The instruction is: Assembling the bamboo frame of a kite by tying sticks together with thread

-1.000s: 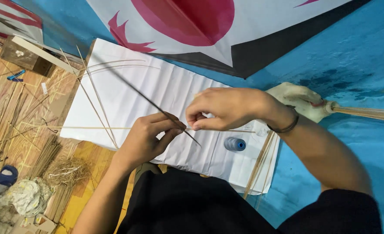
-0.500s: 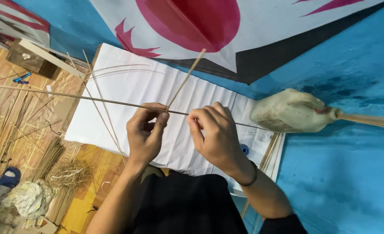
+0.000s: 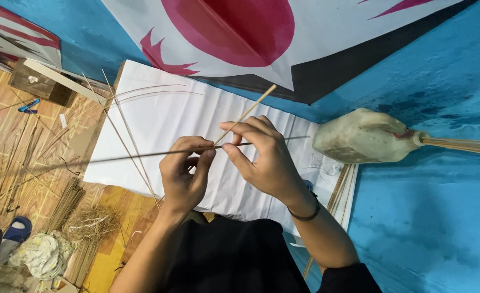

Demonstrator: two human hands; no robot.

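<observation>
Left hand (image 3: 183, 173) pinching dark thin stick (image 3: 142, 155) between thumb and fingertips, held level over white paper sheet (image 3: 158, 125). Right hand (image 3: 264, 157) closed on the same stick just beside the left, also pinching pale bamboo stick (image 3: 248, 113) angled up and away. Judged: the two sticks crossed at the pinch point, kept steady by both grips. Plastic jug (image 3: 362, 137) lying on its side on blue floor (image 3: 429, 217), bundle of thin sticks (image 3: 462, 145) protruding from its neck. Contents deeper inside not visible.

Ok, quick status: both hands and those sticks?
Left hand pinches the thin dark stick. Right hand pinches it too, where the pale stick crosses. White sheet beneath; nothing blocking.
</observation>
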